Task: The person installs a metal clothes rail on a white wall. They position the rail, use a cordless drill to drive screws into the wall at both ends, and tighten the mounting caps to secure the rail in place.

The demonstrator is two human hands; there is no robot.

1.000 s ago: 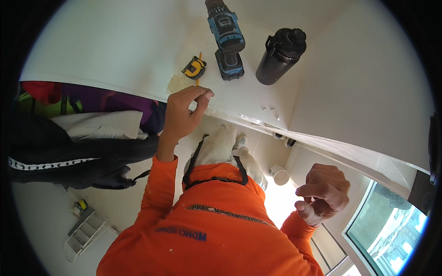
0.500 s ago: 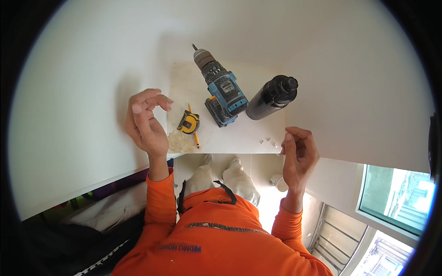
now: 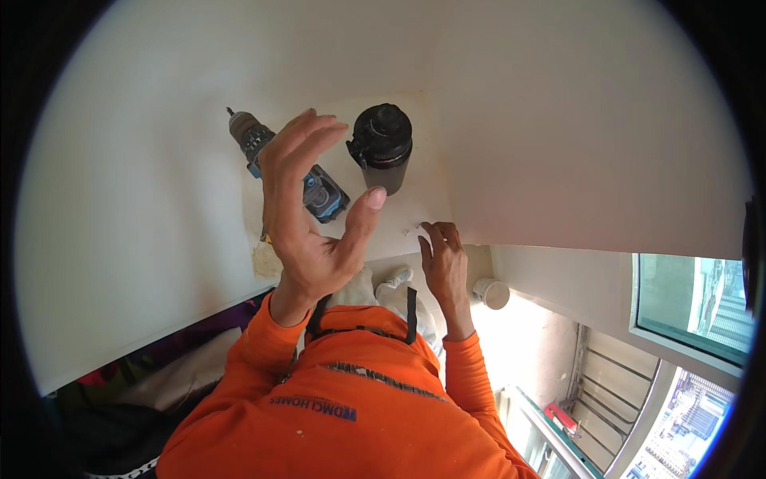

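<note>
My left hand [image 3: 307, 219] is raised with its fingers stretched and the thumb apart, holding nothing. Behind it lies a blue and black cordless drill [image 3: 323, 191], its middle hidden by the fingers. Just past my left fingertips a black bottle [image 3: 383, 148] with a lidded top stands on the pale surface. My right hand [image 3: 445, 259] hovers at the surface's near edge, fingers bent and thumb apart, beside a few tiny whitish pieces [image 3: 408, 232]. Only a yellow sliver of the tape measure [image 3: 266, 238] shows by my left wrist.
White walls [image 3: 542, 144] rise around the pale work surface [image 3: 431, 188]. Below its near edge are my shoes and a whitish bucket [image 3: 491, 294] on the floor. A window [image 3: 694, 303] and metal railing [image 3: 610, 383] lie to the right; dark fabric [image 3: 112, 431] is at the lower left.
The view has swung right, so the drill and bottle appear farther left. My left hand has moved in front of the drill, spreading its fingers. My right hand has reached toward the tiny pieces.
</note>
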